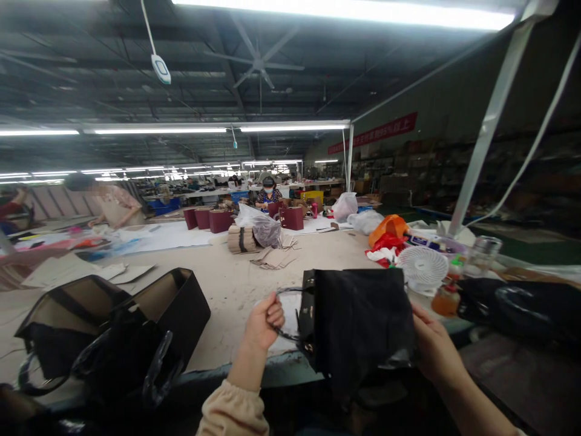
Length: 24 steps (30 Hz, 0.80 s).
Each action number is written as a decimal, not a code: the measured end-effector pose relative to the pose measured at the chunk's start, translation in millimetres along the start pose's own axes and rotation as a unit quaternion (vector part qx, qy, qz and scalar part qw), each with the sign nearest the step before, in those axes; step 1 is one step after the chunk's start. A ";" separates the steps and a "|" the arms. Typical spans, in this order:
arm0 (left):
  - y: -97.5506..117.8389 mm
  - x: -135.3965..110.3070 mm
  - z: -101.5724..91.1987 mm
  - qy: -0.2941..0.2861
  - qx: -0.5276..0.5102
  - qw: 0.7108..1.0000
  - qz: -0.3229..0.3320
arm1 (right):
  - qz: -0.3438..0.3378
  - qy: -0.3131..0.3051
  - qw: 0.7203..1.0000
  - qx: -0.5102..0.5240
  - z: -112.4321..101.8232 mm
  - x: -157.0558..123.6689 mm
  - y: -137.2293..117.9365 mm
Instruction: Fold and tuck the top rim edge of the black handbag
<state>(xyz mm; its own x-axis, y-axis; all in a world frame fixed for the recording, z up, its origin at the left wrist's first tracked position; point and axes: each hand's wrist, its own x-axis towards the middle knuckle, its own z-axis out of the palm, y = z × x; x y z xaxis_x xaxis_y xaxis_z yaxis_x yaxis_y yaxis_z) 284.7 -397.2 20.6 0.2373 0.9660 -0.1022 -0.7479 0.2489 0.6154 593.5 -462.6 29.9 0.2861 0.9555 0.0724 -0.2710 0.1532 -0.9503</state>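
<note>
A black handbag point(363, 321) is held up at the table's front edge, lying on its side with its handle pointing left. My left hand point(267, 318) is closed round the bag's thin handle point(288, 290). Against the bag's right end rests my right hand point(431, 339), its fingers partly hidden behind the black material, gripping that side. Metal fittings show on the bag's left face. On the left of the table stand two more black bags point(181, 309), open at the top with beige insides, their plastic-wrapped handles point(158, 369) hanging toward me.
Beige sheets point(86, 269) lie at the left. Further back are a cardboard stack point(240, 240), clear plastic bags point(263, 224) and dark red boxes point(220, 220). A white fan point(422, 266), an orange bag point(388, 230) and a bottle point(445, 300) crowd the right. Co-workers sit beyond.
</note>
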 end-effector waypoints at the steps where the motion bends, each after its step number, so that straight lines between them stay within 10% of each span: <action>1: 9.0 -1.9 -5.3 0.010 -0.010 1.000 0.010 | -0.008 0.012 1.000 0.001 -4.4 2.2 -1.3; 14: -0.7 -5.7 -22.3 0.079 -0.061 0.991 0.094 | -0.093 0.065 0.969 -0.218 -2.6 26.0 2.1; 21: -60.9 -25.7 -23.4 0.066 -0.056 0.988 0.129 | -0.204 0.064 0.906 -0.366 -7.3 -2.9 11.5; 24: -79.5 -34.5 -32.6 0.056 -0.070 0.984 0.152 | -0.308 0.102 0.834 -0.447 0.6 -40.7 8.1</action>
<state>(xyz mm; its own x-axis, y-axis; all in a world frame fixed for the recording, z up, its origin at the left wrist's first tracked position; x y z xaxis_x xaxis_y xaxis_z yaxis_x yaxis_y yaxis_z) 315.8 -448.1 -50.3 -0.0752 0.9970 -0.0206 -0.8537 -0.0537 0.5180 579.1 -500.1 19.4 0.2932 0.6885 0.6633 0.7522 0.2622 -0.6046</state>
